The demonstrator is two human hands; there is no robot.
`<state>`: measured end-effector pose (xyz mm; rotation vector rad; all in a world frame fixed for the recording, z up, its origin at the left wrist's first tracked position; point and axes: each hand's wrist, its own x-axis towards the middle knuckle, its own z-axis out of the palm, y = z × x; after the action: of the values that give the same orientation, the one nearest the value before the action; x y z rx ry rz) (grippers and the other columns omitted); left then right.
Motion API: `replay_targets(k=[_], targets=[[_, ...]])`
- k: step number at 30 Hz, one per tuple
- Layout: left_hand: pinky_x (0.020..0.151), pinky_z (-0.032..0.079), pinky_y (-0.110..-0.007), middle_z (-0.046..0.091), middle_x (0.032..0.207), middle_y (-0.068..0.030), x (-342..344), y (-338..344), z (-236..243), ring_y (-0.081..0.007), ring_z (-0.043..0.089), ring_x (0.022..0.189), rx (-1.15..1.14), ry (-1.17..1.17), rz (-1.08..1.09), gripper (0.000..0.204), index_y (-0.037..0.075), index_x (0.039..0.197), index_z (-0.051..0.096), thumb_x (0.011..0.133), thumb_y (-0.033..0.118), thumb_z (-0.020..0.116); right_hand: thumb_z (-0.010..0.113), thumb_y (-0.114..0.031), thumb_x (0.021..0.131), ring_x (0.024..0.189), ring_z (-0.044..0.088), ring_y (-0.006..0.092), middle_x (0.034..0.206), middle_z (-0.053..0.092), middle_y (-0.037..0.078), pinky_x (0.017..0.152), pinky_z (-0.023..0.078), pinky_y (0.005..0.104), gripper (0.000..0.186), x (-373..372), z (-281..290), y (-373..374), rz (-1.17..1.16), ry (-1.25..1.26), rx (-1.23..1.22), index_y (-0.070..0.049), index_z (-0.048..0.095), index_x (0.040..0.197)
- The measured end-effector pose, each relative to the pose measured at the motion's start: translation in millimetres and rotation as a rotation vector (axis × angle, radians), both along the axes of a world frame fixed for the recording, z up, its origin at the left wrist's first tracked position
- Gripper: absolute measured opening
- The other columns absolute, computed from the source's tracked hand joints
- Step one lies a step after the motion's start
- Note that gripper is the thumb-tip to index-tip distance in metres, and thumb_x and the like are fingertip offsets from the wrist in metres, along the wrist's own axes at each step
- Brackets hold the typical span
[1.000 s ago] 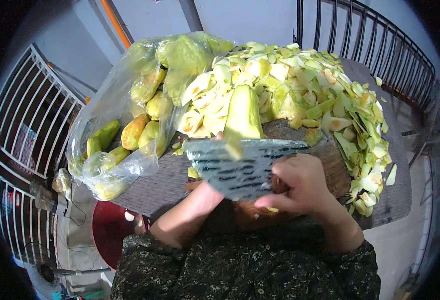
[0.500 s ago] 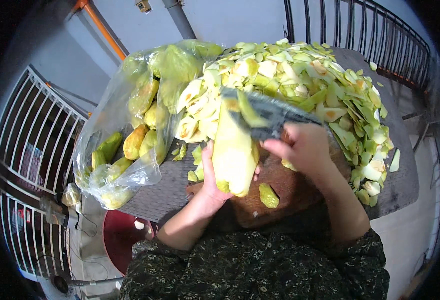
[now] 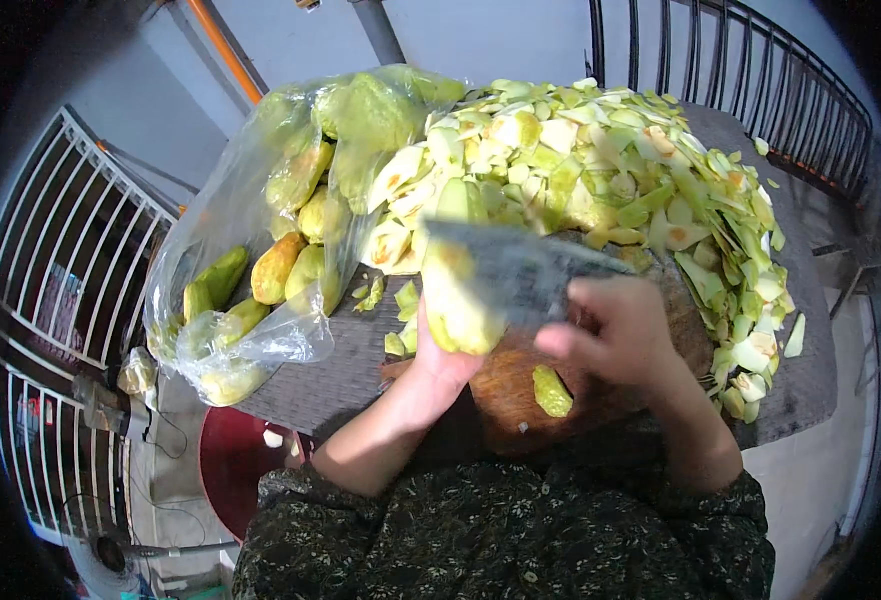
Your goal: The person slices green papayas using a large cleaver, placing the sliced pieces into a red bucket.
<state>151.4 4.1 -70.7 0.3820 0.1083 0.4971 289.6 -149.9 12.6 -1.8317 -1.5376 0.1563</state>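
Observation:
My left hand (image 3: 438, 358) holds a peeled, pale green mango (image 3: 457, 298) upright over a round wooden chopping block (image 3: 520, 385). My right hand (image 3: 615, 335) grips a broad cleaver (image 3: 515, 268), blurred with motion, its blade against the top of the mango. A green peel slice (image 3: 550, 390) lies on the block below. Behind the hands rises a big heap of cut mango pieces and peels (image 3: 580, 165).
A clear plastic bag of whole green and yellow mangoes (image 3: 260, 270) lies at the left on the grey mat (image 3: 330, 370). Peels trail down the right side (image 3: 750, 320). Metal railings ring the spot, and a red basin (image 3: 235, 465) sits below the table edge.
The cleaver, held flat in front of me a second ago, has swung up and now cuts against the mango. A peel slice has dropped onto the block.

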Motion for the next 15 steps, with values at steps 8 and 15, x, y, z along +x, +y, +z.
replay_targets(k=[8,15], targets=[[0.095,0.044,-0.042,0.053,0.122,-0.0148,1.4,7.4,15.8,-0.0292,0.054,0.109,0.016,-0.077,-0.121,0.073,0.008,0.132,0.043,0.086,0.065,0.044,0.068,-0.06,0.069,0.052,0.06,0.0272,0.055,0.058,0.006,0.055,0.047,0.0377,0.052,-28.4,-5.4,4.8,0.203,-0.198,0.002,-0.011,0.056,0.057],[0.092,0.046,-0.045,0.056,0.118,-0.0179,4.8,3.7,23.1,-0.0308,0.057,0.104,0.127,0.063,-0.071,0.075,0.008,0.132,0.042,0.083,0.065,0.047,0.065,-0.064,0.069,0.051,0.059,0.0284,0.054,0.058,0.006,0.055,0.047,0.0381,0.056,-27.7,-6.3,4.3,0.236,-0.268,0.02,-0.01,0.056,0.057]])
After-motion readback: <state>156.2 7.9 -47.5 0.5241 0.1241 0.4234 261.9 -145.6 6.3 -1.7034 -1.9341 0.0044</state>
